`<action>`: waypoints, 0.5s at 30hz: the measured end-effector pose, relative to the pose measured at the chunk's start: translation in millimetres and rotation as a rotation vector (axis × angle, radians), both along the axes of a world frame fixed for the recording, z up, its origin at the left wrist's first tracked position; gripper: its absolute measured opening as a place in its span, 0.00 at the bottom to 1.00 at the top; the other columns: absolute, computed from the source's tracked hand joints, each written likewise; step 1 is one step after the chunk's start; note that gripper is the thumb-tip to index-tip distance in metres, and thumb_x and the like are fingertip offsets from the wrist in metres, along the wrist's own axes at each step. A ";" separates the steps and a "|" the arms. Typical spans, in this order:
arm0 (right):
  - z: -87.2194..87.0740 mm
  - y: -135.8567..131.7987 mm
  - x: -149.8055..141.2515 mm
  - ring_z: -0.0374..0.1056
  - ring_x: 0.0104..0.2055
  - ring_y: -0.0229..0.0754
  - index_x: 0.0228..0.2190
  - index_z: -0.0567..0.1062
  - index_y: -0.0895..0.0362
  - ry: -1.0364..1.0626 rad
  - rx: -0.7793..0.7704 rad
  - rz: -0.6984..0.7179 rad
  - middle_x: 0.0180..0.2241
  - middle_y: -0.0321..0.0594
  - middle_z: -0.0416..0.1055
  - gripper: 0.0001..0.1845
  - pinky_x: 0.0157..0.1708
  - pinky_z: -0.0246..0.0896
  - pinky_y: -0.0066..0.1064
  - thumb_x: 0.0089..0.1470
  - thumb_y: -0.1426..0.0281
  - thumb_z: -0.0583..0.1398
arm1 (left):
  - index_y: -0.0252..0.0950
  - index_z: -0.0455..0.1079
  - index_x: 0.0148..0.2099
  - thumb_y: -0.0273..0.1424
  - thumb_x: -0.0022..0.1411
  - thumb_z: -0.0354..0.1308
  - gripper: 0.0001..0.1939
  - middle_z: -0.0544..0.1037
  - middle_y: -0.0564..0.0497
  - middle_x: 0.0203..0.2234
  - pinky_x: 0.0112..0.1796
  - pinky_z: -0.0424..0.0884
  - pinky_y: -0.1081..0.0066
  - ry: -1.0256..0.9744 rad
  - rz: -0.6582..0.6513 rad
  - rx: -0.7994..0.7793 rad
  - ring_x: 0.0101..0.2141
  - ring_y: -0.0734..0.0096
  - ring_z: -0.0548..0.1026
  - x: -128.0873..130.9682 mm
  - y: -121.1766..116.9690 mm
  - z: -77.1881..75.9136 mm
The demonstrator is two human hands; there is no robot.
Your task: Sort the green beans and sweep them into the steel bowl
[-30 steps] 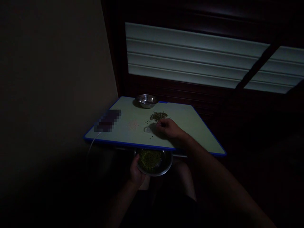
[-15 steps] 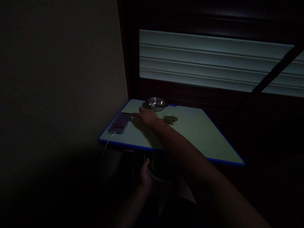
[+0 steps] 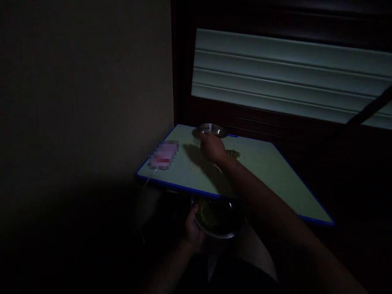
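Note:
My left hand point(image 3: 194, 230) grips the rim of a metal bowl point(image 3: 220, 235), held below the table's front edge. Greenish grains or beans point(image 3: 211, 218) lie inside that bowl; the dim light hides their exact kind. Over the table, my right hand point(image 3: 212, 147) is closed with its fingers curled, and whatever may be between them is too dark to make out. A second metal bowl point(image 3: 214, 130) stands just behind the right hand. A small pile of similar grains point(image 3: 233, 153) shows beside the wrist, partly covered by it.
The pale tabletop point(image 3: 269, 175) has a blue edge. At its left lies a blurred-out phone point(image 3: 163, 155), lit up, with a white cable point(image 3: 147, 181) hanging over the edge. A wall point(image 3: 92, 81) rises on the left, and a dark wooden panel with pale slats point(image 3: 260, 73) behind.
My right hand has drawn back from the phone toward the far bowl and the pile, its pointing finger now curled. The phone's screen has brightened. The view has shifted left.

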State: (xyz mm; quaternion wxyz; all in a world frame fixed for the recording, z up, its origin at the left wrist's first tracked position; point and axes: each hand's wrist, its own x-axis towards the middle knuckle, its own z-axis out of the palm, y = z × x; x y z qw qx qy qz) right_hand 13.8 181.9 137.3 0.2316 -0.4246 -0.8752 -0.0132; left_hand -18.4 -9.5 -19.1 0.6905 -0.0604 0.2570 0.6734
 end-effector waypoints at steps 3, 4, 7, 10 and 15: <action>-9.4 -6.1 49.3 0.69 0.36 0.42 0.40 0.76 0.59 0.314 -0.149 -0.041 0.36 0.44 0.75 0.17 0.39 0.63 0.34 0.48 0.76 0.56 | 0.34 0.77 0.39 0.35 0.52 0.58 0.14 0.83 0.45 0.34 0.51 0.68 0.52 0.058 0.055 -0.021 0.42 0.52 0.78 -0.9 0.2 4.0; -13.6 -10.4 64.4 0.68 0.32 0.40 0.38 0.76 0.60 0.401 -0.209 -0.033 0.32 0.42 0.75 0.15 0.36 0.63 0.32 0.47 0.75 0.57 | 0.34 0.77 0.39 0.35 0.52 0.58 0.14 0.83 0.45 0.34 0.50 0.68 0.53 0.074 0.080 -0.019 0.41 0.54 0.78 -1.0 0.5 4.4; -26.0 -28.2 96.8 0.66 0.28 0.37 0.31 0.75 0.60 0.526 -0.359 0.045 0.27 0.39 0.73 0.09 0.32 0.62 0.30 0.44 0.70 0.60 | 0.33 0.77 0.39 0.34 0.52 0.57 0.14 0.83 0.45 0.35 0.50 0.68 0.56 0.113 0.083 -0.014 0.42 0.55 0.78 0.0 1.7 3.1; -33.3 -45.0 105.9 0.66 0.29 0.37 0.29 0.75 0.60 0.537 -0.399 0.077 0.27 0.38 0.74 0.08 0.32 0.61 0.29 0.42 0.71 0.61 | 0.33 0.77 0.40 0.35 0.53 0.57 0.15 0.82 0.45 0.36 0.51 0.67 0.55 0.152 0.071 0.004 0.44 0.54 0.77 1.8 3.1 1.1; -31.2 -53.6 93.9 0.68 0.30 0.36 0.31 0.77 0.59 0.432 -0.360 0.119 0.29 0.39 0.76 0.09 0.33 0.60 0.28 0.46 0.76 0.59 | 0.32 0.77 0.39 0.35 0.52 0.59 0.15 0.82 0.43 0.34 0.51 0.67 0.53 0.162 0.065 0.020 0.45 0.51 0.77 1.6 3.6 1.9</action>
